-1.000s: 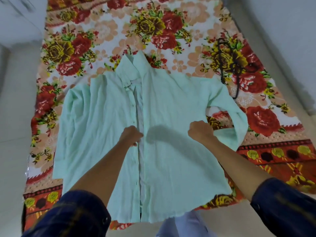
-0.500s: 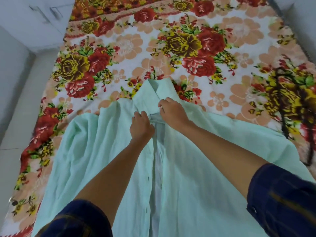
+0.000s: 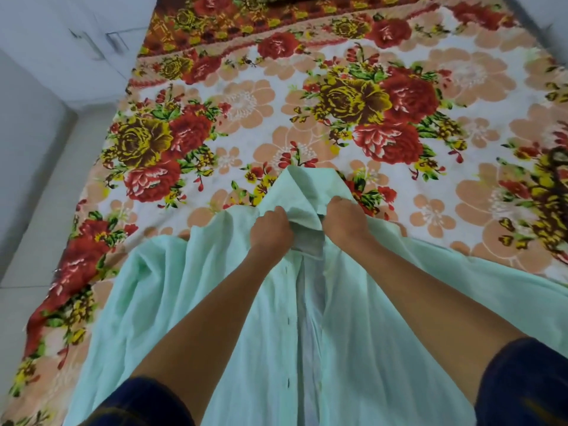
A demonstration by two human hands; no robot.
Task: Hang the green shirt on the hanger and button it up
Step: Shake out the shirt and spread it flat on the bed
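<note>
**Both hands at the shirt collar**

The landmark is the pale mint-green button-front cotton shirt [image 3: 246,318], spread front-up on the bed.

Left of the shirt, a strip of pale tiled floor [image 3: 27,241] runs beside the bed. The floral bedsheet with red and yellow roses on a cream ground [image 3: 246,103] lies beneath the shirt and extends beyond its collar.

On the shirt's left front panel, a row of dark buttonholes runs down the placket edge. The left hand [image 3: 270,230] is at the upper end of this panel, just below the collar. Its fingers are curled closed, pinching a fold of the panel edge.

Between the two panels the front stands open, exposing a paler inner layer; the collar [image 3: 302,189] rises to a peak above the hands.

The right hand [image 3: 344,221] is at the right collar edge, fingers curled under and gripping the fabric; the fingertips are hidden, so the exact hold cannot be confirmed.

Dark blue rolled sleeves [image 3: 522,382] cover both upper arms at the shirt's near end.
</note>
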